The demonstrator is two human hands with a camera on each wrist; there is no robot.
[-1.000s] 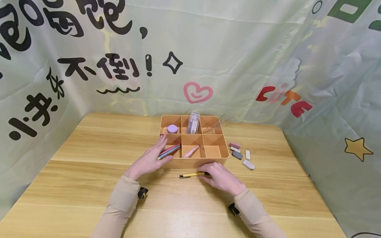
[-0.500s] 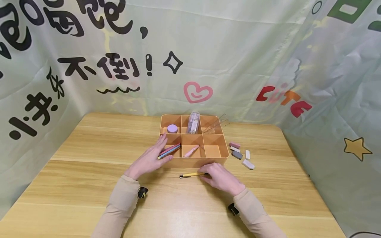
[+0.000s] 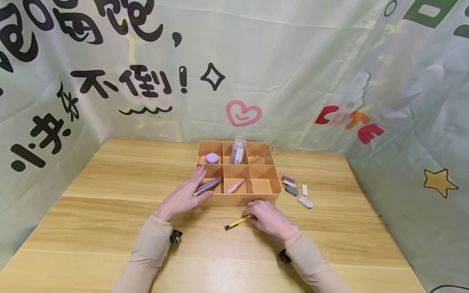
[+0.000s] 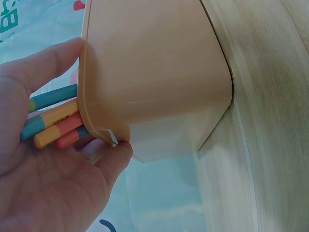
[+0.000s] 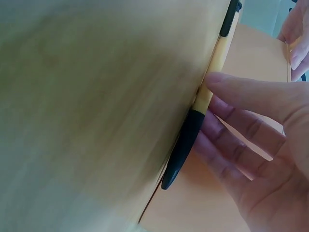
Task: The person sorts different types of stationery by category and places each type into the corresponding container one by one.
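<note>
Lower center of the head view, right hand (image 3: 269, 219) pinches a yellow-and-black pen (image 3: 239, 221) just in front of the tray (image 3: 223, 200). Pen's long axis slants: one black end toward lower left, other end up-right, under the fingers. Right wrist view shows that end black, tapered. Left hand (image 3: 185, 193), fingers extended, touches tray rim at left, beside pencils (image 3: 209, 186). Erasers (image 3: 292, 190) right of tray. Surface: light wood-grain table (image 3: 110, 228). Behind, pale cloth (image 3: 293, 73), pink heart (image 3: 242, 119) mid-frame, black lettering (image 3: 88, 74) upper left.
</note>
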